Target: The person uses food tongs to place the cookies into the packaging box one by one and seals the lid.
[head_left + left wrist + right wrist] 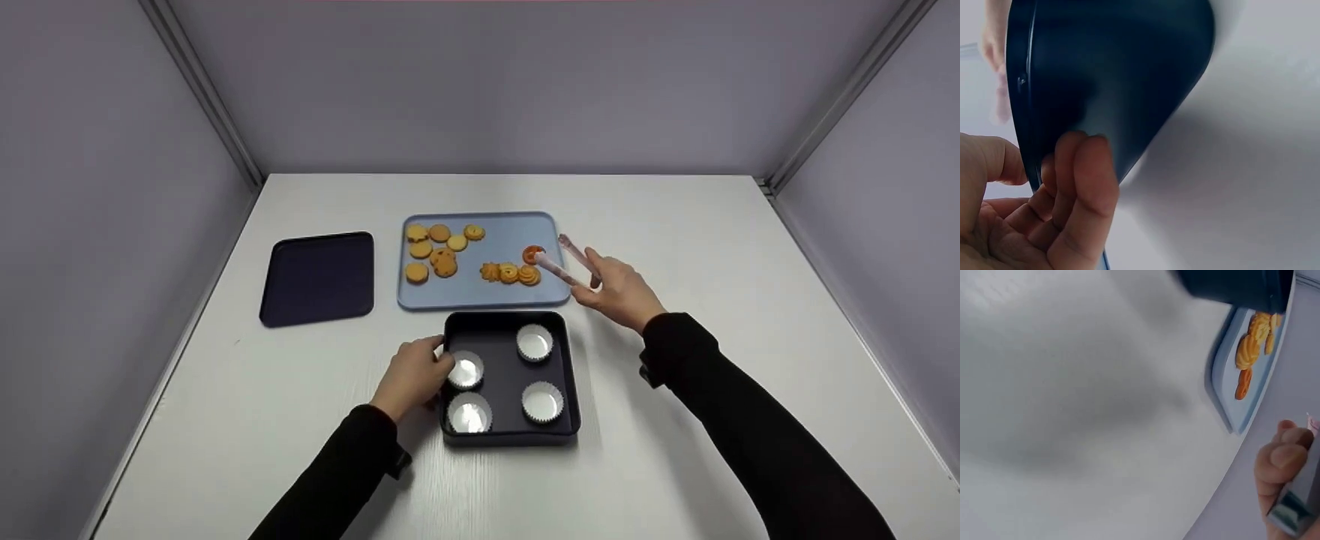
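My left hand (pixel 415 373) grips the left wall of a dark square box (pixel 510 439). In the left wrist view the thumb lies on one side of the box wall (pixel 1129 73) and the curled fingers on the other. Several white paper baking cups (pixel 542 403) stand inside the box. My right hand (pixel 619 292) holds pale pinkish tongs (pixel 556 268) with their arms spread. One tong tip overlaps a reddish-orange, pretzel-like cookie (pixel 532 252) on the light blue tray (pixel 517 229); the other tip is over the tray's right edge.
Several golden cookies (pixel 417 272) are grouped on the left of the blue tray. A short row of swirled cookies (pixel 508 273) lies near its front right. A dark, shallow square lid or tray (pixel 319 279) rests at the left of the white table (pixel 675 217). Grey panels surround the table.
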The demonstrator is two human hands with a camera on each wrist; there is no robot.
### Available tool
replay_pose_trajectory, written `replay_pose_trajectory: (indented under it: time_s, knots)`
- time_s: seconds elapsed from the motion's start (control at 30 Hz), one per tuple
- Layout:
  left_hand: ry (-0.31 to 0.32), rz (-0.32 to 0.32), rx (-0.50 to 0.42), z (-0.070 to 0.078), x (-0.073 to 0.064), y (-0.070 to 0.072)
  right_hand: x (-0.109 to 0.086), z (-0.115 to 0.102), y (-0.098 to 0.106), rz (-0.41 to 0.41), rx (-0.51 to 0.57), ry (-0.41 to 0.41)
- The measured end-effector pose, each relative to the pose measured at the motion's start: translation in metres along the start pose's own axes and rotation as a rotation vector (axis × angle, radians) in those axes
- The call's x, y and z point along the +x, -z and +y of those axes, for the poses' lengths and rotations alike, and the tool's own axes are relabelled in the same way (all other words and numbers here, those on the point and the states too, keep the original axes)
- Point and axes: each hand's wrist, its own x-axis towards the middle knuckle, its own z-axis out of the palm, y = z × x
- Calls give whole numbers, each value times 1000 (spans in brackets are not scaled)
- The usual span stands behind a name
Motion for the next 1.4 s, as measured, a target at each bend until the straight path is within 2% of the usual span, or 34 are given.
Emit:
replay_pose_trajectory:
  time_s: [0.2,0.4,0.67,1.07,1.4]
  knots:
    - [39,-2,-42,-9,1,12,9,1,-8,-80,-97,31]
    - [49,10,-73,-14,2,18,17,2,-18,-80,-162,65]
    - [38,16,-73,-18,4,21,25,1,-25,-110,-184,13]
    - [37,16,-55,-20,6,24,22,1,-31,-141,-255,17]
    - [35,1,-68,-20,7,24,24,0,-33,-130,-293,42]
